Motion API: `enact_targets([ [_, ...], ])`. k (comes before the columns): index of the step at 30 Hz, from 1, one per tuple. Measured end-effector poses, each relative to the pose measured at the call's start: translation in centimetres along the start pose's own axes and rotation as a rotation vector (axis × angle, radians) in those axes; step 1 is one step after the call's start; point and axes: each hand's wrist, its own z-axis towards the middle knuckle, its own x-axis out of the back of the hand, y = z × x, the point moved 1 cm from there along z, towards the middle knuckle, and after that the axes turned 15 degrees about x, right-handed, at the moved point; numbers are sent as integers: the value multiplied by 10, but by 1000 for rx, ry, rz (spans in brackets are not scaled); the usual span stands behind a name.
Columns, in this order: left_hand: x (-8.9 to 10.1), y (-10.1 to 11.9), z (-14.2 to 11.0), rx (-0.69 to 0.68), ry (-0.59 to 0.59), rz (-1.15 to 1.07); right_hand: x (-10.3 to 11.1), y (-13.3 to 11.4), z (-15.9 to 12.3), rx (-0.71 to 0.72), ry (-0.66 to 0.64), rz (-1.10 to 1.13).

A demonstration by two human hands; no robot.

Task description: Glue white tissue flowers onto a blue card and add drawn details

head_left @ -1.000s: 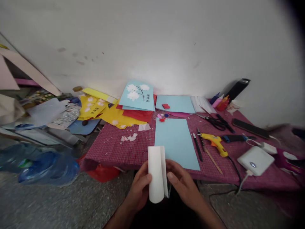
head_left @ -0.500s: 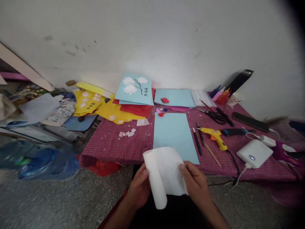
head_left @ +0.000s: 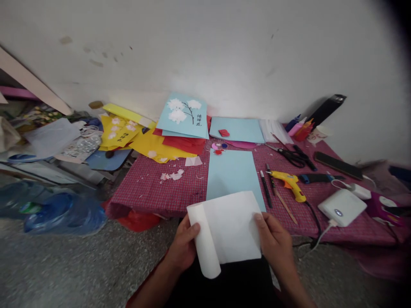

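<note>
A roll of white paper (head_left: 205,246) is stretched between my two hands, above my lap at the table's front edge. My left hand (head_left: 185,244) is closed round the rolled part, thumb on top. The unrolled end spreads flat to the right, where my right hand (head_left: 274,235) pinches its edge between thumb and fingers. Just behind the roll lies a sheet of light blue paper (head_left: 233,171), its near edge covered by the white paper.
Right of the blue sheet lie a black pen (head_left: 266,189), a yellow glue gun (head_left: 289,184), black scissors (head_left: 289,156) and a white power box (head_left: 343,206). Light blue flower cards (head_left: 183,115) and yellow paper (head_left: 160,149) stand behind, left. White paper scraps (head_left: 172,176) lie on the tablecloth.
My right hand has moved to the right, drawing out more of the white paper, which is now flatter and wider. My left hand with the roll has shifted slightly left.
</note>
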Motion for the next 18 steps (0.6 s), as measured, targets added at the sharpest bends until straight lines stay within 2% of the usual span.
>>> enact_targets([
  [4,3,4,-2,-6,0,-9,2,-1,0,-26,-6,63],
  [10,5,10,-7,56,-99,-7,-8,-8,3,-191,-291,501],
  [14,8,10,-10,78,-128,-12,-18,-3,2,-223,-259,482],
  [18,10,12,-10,84,-118,-37,-15,3,-4,-238,-200,561],
])
